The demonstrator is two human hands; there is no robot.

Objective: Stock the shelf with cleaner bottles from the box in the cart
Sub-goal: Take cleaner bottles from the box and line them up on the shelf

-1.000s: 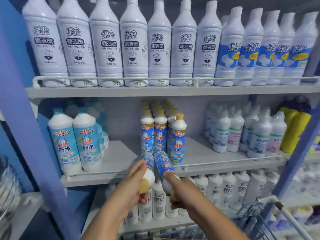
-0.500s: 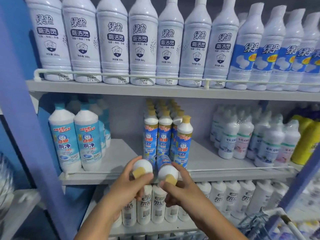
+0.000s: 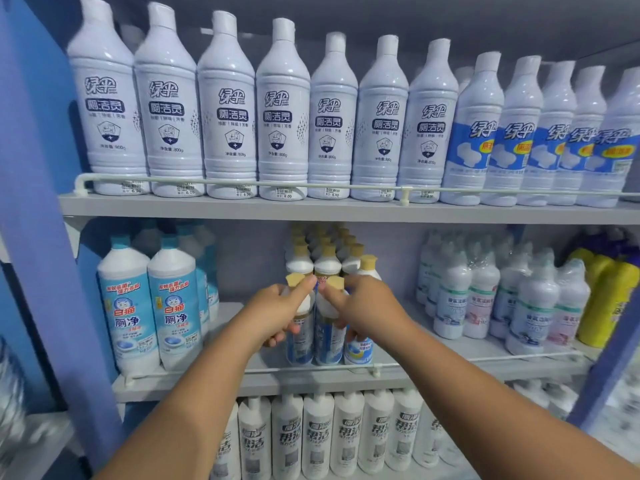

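Observation:
My left hand (image 3: 277, 313) grips a slim white cleaner bottle (image 3: 300, 341) with a tan cap and blue label, upright at the front of the middle shelf (image 3: 450, 372). My right hand (image 3: 363, 306) holds a second bottle of the same kind (image 3: 325, 337) right beside it. Both stand just behind the shelf's wire rail, in front of a row of matching tan-capped bottles (image 3: 327, 261). The lower parts of both bottles show below my fingers. The cart and box are out of view.
Two larger blue-label bottles (image 3: 152, 313) stand at the left of the middle shelf, with bare shelf between them and my hands. Wrapped white bottles (image 3: 485, 292) and yellow bottles (image 3: 602, 299) fill the right. Tall white bottles (image 3: 277, 112) line the top shelf, white bottles (image 3: 318, 438) the bottom.
Both hands have lifted the two bottles from a tilted, cap-toward-me pose below the rail to upright on the middle shelf front. The camera has moved closer.

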